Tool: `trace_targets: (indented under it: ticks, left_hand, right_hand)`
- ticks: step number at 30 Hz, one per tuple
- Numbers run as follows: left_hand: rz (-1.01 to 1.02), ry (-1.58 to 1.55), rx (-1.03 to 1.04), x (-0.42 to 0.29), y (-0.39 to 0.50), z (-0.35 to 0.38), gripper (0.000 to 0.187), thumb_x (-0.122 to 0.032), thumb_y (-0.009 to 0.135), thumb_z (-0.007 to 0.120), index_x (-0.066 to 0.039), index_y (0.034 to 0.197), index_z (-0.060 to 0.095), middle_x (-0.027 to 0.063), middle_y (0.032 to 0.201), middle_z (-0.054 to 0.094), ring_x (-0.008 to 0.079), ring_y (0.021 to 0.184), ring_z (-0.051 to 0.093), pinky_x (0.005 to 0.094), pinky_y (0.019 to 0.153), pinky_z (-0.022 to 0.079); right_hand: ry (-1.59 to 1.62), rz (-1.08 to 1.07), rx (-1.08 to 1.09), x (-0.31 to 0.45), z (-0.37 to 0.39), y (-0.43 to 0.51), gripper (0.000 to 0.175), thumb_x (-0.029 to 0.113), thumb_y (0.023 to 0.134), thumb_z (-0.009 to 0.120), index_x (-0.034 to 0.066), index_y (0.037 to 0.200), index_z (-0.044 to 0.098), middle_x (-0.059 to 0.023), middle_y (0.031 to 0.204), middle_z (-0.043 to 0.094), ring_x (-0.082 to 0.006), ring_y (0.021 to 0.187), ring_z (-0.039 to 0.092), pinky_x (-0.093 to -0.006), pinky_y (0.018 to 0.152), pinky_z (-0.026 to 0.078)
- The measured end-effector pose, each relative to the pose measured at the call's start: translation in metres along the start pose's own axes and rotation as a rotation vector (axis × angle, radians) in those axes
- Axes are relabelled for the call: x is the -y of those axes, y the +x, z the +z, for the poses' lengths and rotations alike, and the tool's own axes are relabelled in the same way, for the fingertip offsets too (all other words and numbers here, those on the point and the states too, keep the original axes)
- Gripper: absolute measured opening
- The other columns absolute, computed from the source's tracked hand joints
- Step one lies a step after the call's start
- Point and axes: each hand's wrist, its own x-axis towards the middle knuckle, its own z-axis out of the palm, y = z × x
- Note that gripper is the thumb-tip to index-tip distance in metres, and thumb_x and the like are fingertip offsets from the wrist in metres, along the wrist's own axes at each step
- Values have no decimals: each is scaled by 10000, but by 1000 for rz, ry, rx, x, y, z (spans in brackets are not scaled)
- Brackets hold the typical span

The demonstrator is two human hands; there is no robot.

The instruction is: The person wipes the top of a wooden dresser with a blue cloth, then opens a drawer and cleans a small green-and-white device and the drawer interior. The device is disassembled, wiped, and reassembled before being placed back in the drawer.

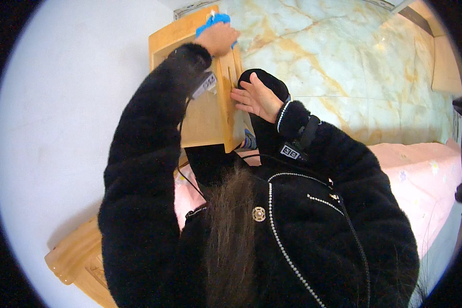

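Observation:
My left hand (218, 39) is closed on a bright blue cloth (220, 18) at the far end of a piece of pale wooden furniture. This looks like a small cabinet with an open drawer (201, 125), its inside partly hidden by my left sleeve. My right hand (261, 99) is held up with the fingers apart and nothing in it. Its fingertips lie close to the drawer's front board (228, 115); whether they touch it I cannot tell.
A white wall (61, 115) rises on the left. Marble-patterned floor tiles (331, 57) spread beyond my black shoe or knee. Pink flowered bedding (412, 165) lies at the right, and a carved wooden bed part (77, 250) stands at lower left. A thin black cable (188, 175) hangs beside my left arm.

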Motion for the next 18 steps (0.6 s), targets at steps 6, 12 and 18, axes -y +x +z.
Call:
trace_targets:
  ticks: [6,12,18]
  left_hand:
    - [75,-6,317,-34,-16,-9,149,-97,719,599,-37,845,651,182,777,652,332,735,650,401,631,527]
    - [313,-134,373,-127,-92,-36,140,-160,666,646,-63,762,676,133,789,666,296,733,642,412,669,505]
    - [-135,-587,248,-95,-75,-20,134,-107,696,608,-13,788,636,199,782,639,367,730,614,435,632,501]
  right_hand:
    - [90,-18,-116,5,-3,0,963,705,857,278,16,1438,-59,-221,1491,123,-306,1339,281,-389,1074,282]
    - [-266,109,-114,7,1,-4,940,716,851,275,41,1454,24,-190,1501,108,-301,1317,305,-394,1060,291]
    - [-748,-472,-228,9,25,4,599,447,971,244,-61,1132,518,-206,1166,563,-324,1112,507,-345,970,356]
